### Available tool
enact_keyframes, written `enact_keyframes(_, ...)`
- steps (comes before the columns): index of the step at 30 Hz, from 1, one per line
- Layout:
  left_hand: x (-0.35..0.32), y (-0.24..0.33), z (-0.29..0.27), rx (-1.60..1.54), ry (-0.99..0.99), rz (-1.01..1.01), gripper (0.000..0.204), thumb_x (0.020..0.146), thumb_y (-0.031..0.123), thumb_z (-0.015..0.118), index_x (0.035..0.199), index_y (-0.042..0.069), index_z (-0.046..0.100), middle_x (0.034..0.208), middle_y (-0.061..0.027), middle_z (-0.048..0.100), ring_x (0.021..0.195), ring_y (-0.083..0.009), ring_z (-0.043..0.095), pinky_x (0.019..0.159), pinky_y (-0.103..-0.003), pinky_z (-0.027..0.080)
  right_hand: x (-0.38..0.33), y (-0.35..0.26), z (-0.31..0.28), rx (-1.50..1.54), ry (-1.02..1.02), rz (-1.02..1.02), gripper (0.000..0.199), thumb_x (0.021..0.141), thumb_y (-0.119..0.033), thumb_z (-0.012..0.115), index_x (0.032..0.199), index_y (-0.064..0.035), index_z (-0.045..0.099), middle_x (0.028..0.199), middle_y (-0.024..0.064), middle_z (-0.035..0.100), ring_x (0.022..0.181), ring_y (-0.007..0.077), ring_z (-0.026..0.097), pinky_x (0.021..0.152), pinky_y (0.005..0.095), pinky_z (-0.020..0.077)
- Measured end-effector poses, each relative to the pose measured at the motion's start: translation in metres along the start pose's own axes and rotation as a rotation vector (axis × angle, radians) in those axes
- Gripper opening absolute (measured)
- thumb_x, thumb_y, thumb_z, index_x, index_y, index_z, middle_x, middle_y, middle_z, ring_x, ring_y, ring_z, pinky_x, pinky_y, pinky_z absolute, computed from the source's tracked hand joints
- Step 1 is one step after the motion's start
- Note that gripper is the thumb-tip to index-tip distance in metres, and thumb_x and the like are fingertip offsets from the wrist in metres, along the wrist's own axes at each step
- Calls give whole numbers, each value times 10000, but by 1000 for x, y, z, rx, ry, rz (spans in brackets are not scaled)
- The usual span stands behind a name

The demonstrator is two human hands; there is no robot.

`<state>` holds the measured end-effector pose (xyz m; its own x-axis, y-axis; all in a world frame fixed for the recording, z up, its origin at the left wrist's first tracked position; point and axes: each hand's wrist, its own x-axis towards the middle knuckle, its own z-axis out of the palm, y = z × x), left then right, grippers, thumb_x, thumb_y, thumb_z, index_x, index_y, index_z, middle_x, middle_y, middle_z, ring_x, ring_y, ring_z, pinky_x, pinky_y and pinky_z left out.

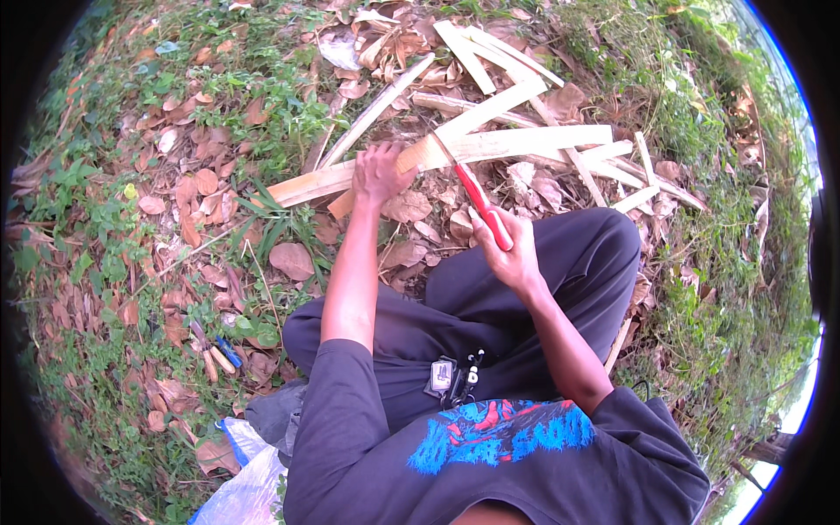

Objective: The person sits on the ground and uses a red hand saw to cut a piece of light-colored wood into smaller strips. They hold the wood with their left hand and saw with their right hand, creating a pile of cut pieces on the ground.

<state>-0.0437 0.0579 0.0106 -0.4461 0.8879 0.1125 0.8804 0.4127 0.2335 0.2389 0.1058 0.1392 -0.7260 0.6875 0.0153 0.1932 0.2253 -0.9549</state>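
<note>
My right hand [509,245] is closed around the red handle of a hand saw [472,191]. Its thin blade, seen nearly edge-on, lies across a pale wooden strip [490,109]. This strip slants up to the right over a longer wooden slat [542,140]. To the left of the blade, my left hand [381,175] presses down on the wood with its fingers bent over it. The undersides of those fingers are hidden, and so is how deep the blade sits.
Several more pale wood strips [376,109] lie scattered over dry leaves ahead. On the left, wooden-handled tools [208,357] and a blue-handled tool [227,352] rest in the grass. A whitish plastic sheet [241,490] lies at lower left. My crossed legs [560,262] are close below the work.
</note>
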Motion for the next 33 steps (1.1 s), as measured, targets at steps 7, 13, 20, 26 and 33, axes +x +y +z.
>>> enact_keyframes(7,0,-2,3,-3,20,7,587,814,524,713,1228,117,627,1187,-127,678,1076,-304,647,982,-507,454,-9,8,-13,-18,-2,58,201,945,-175,623,912,23,633,586,59,523,544,86,447,524,301,400)
enact_keyframes(13,2,-2,5,-30,71,38,567,807,498,717,1209,106,642,1168,-123,679,1034,-312,653,947,-455,449,-6,24,-7,-2,-19,53,205,942,-168,614,860,20,613,575,62,513,535,99,444,519,310,400)
enact_keyframes(20,7,-6,5,-46,43,-42,569,817,468,698,1219,70,641,1140,-138,691,1002,-317,657,893,-458,458,26,1,8,-101,-24,38,241,930,-203,621,813,5,589,532,129,499,460,223,493,523,371,434)
enact_keyframes(26,2,-6,4,45,57,89,647,817,525,676,1279,76,607,1104,-133,676,998,-318,627,875,-448,441,-5,-11,-5,-81,-4,95,223,922,-206,622,878,12,628,588,155,554,506,226,534,553,388,450)
enact_keyframes(33,0,2,-2,-8,154,212,629,834,508,654,1299,89,588,1128,-129,657,952,-310,613,844,-449,436,20,-23,-19,-22,-34,75,282,933,-222,610,832,40,595,574,137,524,530,163,499,556,386,437)
